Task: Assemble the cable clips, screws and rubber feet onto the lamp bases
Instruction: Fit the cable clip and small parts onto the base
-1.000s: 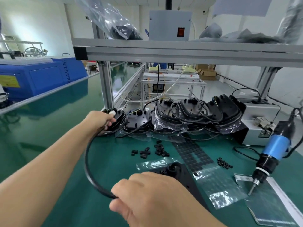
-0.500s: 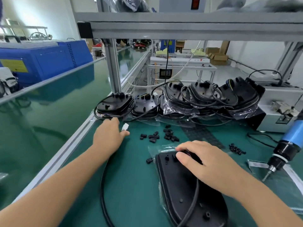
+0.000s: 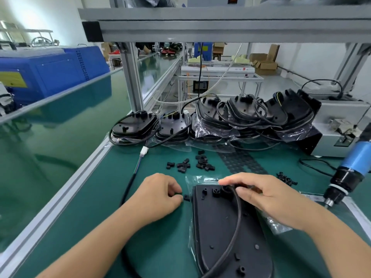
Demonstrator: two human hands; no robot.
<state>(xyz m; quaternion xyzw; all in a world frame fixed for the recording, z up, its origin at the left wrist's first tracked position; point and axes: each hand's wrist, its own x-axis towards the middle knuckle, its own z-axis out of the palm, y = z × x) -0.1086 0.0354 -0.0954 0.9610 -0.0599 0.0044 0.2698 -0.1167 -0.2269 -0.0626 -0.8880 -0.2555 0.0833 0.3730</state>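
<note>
a green counter (image 3: 96,233) with an aluminium edge carries a black lamp base (image 3: 218,233) lying flat on a clear bag. the left hand (image 3: 154,197), just left of the base, pinches a small black clip (image 3: 177,194). the right hand (image 3: 267,197) grips the cable (image 3: 237,215) at the base's far end. beyond the base lie loose clips (image 3: 200,163), then a row of bagged bases (image 3: 230,121). a blue machine (image 3: 50,71) stands far left of the base.
</note>
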